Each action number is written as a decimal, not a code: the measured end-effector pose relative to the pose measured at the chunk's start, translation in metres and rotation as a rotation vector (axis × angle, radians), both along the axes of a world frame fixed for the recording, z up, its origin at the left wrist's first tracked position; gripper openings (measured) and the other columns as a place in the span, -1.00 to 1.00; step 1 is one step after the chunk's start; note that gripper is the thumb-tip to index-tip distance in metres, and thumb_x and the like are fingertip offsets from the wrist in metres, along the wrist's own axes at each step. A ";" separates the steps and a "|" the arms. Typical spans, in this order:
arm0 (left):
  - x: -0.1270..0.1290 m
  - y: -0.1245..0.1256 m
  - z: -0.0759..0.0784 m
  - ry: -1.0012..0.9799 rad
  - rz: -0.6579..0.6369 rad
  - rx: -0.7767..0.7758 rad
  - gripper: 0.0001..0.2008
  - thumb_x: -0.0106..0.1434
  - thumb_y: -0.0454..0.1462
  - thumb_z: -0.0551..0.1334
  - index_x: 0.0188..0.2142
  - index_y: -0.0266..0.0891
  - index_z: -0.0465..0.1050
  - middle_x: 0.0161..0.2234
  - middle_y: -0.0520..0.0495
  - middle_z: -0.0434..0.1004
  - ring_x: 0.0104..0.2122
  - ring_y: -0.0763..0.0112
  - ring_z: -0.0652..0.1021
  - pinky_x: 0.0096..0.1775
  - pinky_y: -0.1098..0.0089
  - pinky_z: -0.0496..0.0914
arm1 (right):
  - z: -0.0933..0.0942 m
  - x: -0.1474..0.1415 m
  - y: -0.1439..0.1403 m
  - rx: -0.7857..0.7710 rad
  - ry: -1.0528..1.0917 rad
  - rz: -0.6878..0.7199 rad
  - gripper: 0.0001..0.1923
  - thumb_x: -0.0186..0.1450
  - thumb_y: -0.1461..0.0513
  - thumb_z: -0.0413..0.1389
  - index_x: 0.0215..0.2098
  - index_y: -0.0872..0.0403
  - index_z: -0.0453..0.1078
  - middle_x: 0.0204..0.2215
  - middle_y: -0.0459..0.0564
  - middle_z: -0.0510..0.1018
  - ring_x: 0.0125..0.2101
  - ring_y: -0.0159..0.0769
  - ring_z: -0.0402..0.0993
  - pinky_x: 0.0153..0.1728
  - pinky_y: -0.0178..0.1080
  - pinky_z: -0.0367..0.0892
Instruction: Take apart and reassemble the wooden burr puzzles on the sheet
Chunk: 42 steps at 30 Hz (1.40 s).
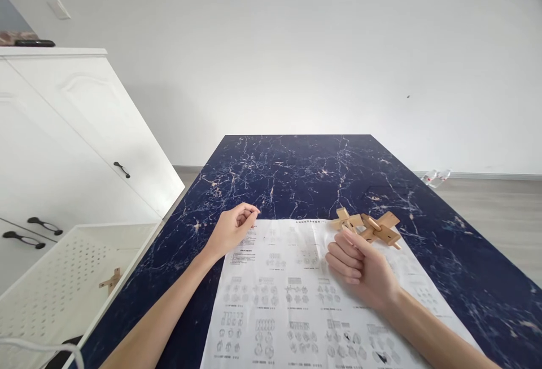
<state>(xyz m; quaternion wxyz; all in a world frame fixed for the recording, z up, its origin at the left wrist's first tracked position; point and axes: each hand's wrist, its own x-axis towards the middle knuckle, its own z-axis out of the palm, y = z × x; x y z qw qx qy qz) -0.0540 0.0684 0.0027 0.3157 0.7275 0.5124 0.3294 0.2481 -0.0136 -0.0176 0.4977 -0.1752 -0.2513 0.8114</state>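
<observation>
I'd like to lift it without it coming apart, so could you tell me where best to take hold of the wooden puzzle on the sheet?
Probably the wooden puzzle is best pinched from above at its middle crossing: the sticks jut out sideways, and the right hand already lies just in front of it.

Left of you: white cabinet (63,148), perforated white bin (59,278).
Your worktop: dark blue marble table (296,171).
Behind it: bare white wall (296,47).
</observation>
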 end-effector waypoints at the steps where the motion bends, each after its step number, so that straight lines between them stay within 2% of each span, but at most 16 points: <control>1: 0.000 0.000 0.000 0.000 -0.001 0.001 -0.71 0.45 -0.04 0.23 -0.13 -0.17 0.59 -0.36 -0.03 0.64 -0.38 0.32 0.61 -0.33 0.39 0.45 | 0.000 0.000 0.001 -0.009 0.013 -0.016 -0.25 0.41 0.04 0.36 -0.58 0.00 -0.11 -0.66 -0.31 -0.04 -0.65 -0.52 -0.21 -0.67 -0.41 -0.07; 6: 0.000 0.000 -0.001 0.002 -0.007 0.002 -0.71 0.45 -0.03 0.23 -0.13 -0.17 0.59 -0.36 -0.03 0.64 -0.39 0.32 0.60 -0.34 0.39 0.44 | -0.002 0.002 0.002 -0.042 0.040 -0.051 -0.27 0.43 0.05 0.35 -0.59 0.00 -0.09 -0.66 -0.31 -0.02 -0.65 -0.52 -0.22 -0.68 -0.41 -0.06; 14: 0.002 -0.003 0.005 0.019 -0.006 0.013 -0.70 0.45 -0.01 0.23 -0.15 -0.16 0.60 -0.37 -0.03 0.65 -0.39 0.30 0.61 -0.34 0.38 0.46 | 0.000 0.003 0.002 -0.071 0.037 -0.058 -0.24 0.35 0.07 0.42 -0.60 -0.01 -0.09 -0.67 -0.32 -0.04 -0.66 -0.52 -0.23 -0.70 -0.42 -0.07; 33: 0.000 0.001 0.006 0.042 0.000 0.008 -0.66 0.47 0.03 0.22 -0.13 -0.16 0.60 -0.38 -0.03 0.64 -0.38 0.28 0.64 -0.34 0.38 0.50 | -0.001 0.001 0.009 -0.045 0.110 -0.015 -0.21 0.44 -0.06 0.31 -0.62 0.00 -0.13 -0.70 -0.32 -0.05 -0.69 -0.55 -0.25 -0.70 -0.41 -0.11; 42: 0.001 0.000 0.009 0.043 -0.001 0.013 -0.66 0.47 0.04 0.22 -0.15 -0.14 0.59 -0.40 -0.02 0.63 -0.40 0.29 0.62 -0.36 0.40 0.50 | -0.002 0.001 0.010 -0.033 0.094 -0.017 -0.22 0.40 -0.05 0.35 -0.62 0.00 -0.11 -0.70 -0.33 -0.05 -0.70 -0.54 -0.25 -0.70 -0.40 -0.12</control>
